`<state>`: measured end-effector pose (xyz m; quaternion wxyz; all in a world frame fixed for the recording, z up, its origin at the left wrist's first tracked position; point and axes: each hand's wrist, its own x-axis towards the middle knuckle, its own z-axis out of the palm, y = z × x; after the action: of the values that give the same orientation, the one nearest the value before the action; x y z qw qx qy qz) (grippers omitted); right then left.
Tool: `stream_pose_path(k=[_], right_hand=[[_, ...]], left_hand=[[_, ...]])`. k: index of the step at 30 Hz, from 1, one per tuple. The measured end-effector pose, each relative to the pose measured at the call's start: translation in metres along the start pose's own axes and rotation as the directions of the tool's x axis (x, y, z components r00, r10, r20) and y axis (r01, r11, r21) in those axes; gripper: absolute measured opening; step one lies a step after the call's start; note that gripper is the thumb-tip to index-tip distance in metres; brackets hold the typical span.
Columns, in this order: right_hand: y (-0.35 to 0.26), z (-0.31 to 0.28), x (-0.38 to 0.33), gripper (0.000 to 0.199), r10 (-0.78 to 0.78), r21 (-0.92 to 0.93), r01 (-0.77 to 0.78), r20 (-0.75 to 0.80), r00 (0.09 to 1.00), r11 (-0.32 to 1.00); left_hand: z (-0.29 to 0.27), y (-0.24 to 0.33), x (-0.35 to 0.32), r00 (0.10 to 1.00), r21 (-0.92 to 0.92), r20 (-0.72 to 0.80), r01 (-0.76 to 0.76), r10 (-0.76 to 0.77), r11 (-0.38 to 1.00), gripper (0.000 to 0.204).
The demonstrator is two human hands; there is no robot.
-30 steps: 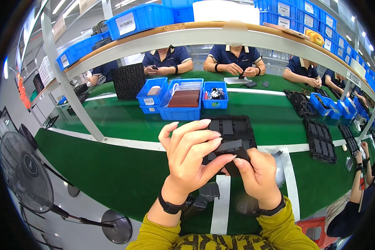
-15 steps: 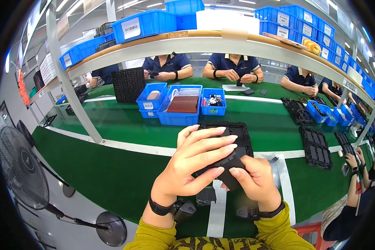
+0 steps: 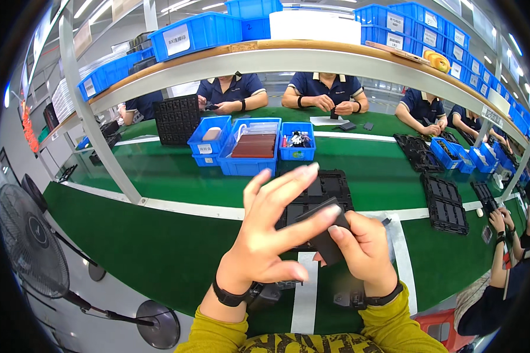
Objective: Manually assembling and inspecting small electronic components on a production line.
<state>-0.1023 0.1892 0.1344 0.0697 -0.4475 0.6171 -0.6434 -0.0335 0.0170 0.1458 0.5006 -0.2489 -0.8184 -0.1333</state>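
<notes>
A flat, black rectangular case-like piece (image 3: 330,246) is gripped at its right side between the thumb and fingers of my right hand (image 3: 368,250). My left hand (image 3: 256,238) is open, its fingers spread and slightly blurred. Its index finger crosses in front of the piece's upper end; whether it touches I cannot tell. Behind both hands lies a black compartment tray (image 3: 337,183), partly covered by them. Another small black part shows only an edge beside my left wrist.
Blue bins (image 3: 247,167) stand beyond the tray, one with brown sheets (image 3: 254,146). A shelf (image 3: 277,59) on metal posts spans overhead. More black trays (image 3: 444,206) lie to the right. Co-workers (image 3: 325,97) sit opposite; another's hands work at far right. A fan (image 3: 32,235) stands left.
My left hand has lifted off the black piece and spread its fingers, uncovering more of it. My right hand keeps its hold on the piece.
</notes>
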Motion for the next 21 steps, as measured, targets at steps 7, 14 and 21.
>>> stream_pose_path(k=[7, 14, 21], right_hand=[[0.004, 0.001, 0.001, 0.015, 0.017, 0.015, -0.017, 0.013, 1.0, 1.0], [0.004, 0.003, 0.003, 0.014, -0.057, -0.113, 0.066, 0.077, 0.995, 0.991], [0.011, 0.004, 0.003, 0.013, -0.248, -0.32, 0.276, 0.126, 0.961, 0.906]], left_hand=[[0.006, 0.004, -0.006, 0.813, -0.743, 0.089, 0.438, -0.575, 0.505, 0.045], [0.003, 0.008, -0.005, 0.806, -0.6, 0.06, 0.501, -0.589, 0.624, 0.05], [0.015, 0.009, -0.008, 0.763, -0.593, 0.04, 0.538, -0.645, 0.6, 0.045]])
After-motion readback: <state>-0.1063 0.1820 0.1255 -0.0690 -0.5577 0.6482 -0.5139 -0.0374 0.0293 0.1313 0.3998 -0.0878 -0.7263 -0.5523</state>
